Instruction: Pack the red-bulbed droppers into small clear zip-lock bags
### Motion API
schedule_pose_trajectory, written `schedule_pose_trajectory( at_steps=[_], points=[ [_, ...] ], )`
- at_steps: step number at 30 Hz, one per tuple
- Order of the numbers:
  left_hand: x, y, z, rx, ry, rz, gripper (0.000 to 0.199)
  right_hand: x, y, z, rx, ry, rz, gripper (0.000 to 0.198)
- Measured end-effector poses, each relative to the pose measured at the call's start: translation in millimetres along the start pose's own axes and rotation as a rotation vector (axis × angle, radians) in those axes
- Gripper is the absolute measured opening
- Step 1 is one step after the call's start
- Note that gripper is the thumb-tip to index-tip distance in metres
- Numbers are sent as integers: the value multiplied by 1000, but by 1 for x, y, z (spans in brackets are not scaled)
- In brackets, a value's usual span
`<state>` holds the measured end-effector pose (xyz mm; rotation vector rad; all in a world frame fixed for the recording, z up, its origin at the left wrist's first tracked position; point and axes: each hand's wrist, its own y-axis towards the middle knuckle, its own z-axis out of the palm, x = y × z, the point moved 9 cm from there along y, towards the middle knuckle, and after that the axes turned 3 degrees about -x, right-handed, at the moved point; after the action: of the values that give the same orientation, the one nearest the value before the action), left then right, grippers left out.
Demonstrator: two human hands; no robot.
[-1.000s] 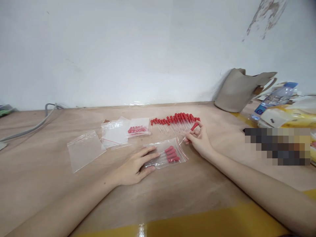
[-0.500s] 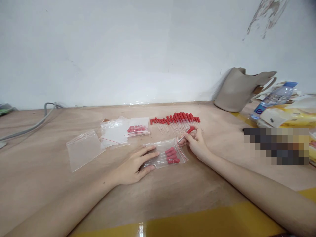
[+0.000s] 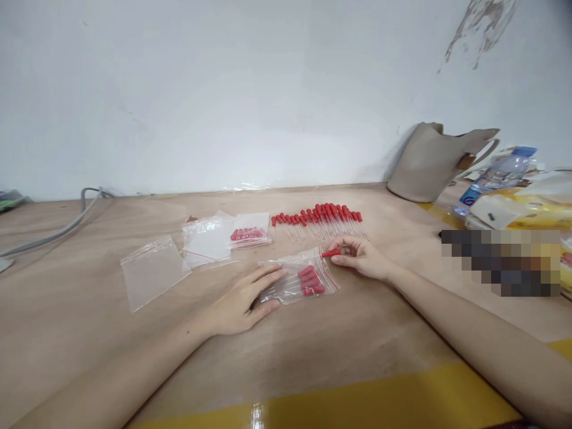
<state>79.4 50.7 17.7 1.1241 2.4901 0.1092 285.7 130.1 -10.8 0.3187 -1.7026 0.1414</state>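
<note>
My left hand (image 3: 245, 300) lies with fingers spread on the left end of a clear zip bag (image 3: 286, 292), holding it flat on the table. Several droppers with red rubber bulbs (image 3: 311, 280) lie side by side inside, bulbs toward the bag's right-hand mouth. At that mouth my right hand (image 3: 360, 257) pinches another dropper (image 3: 331, 253) by its red bulb; its thin tube points left into the bag. Behind the hands, a row of loose droppers (image 3: 328, 215) lies on the table, bulbs toward the wall.
A filled zip bag (image 3: 249, 229) of droppers lies behind my left hand, beside overlapping bags (image 3: 206, 239). Farther left is a flat clear bag (image 3: 154, 273). A grey cable (image 3: 58, 231) runs along the left; a beige bag (image 3: 420, 164) and a water bottle (image 3: 496, 179) stand at right.
My right hand has lowered the dropper from a steep tilt to nearly flat, and its tube has slid left into the bag's mouth. My left hand has stayed in place.
</note>
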Motion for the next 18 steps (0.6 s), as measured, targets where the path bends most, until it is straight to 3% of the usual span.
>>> schedule_pose_trajectory(
  at_steps=[3,8,12,18],
  points=[
    [0,0,-1,-6,-1,1,48,3,3,1,93,-76,-47,27],
    [-1,1,-1,-21,-8,20,49,13,8,16,98,-333,-171,24],
    [1,1,1,-11,8,23,50,25,7,32,122,-414,-284,21],
    [1,1,1,2,27,9,49,20,9,29,92,-406,-223,27]
  ],
)
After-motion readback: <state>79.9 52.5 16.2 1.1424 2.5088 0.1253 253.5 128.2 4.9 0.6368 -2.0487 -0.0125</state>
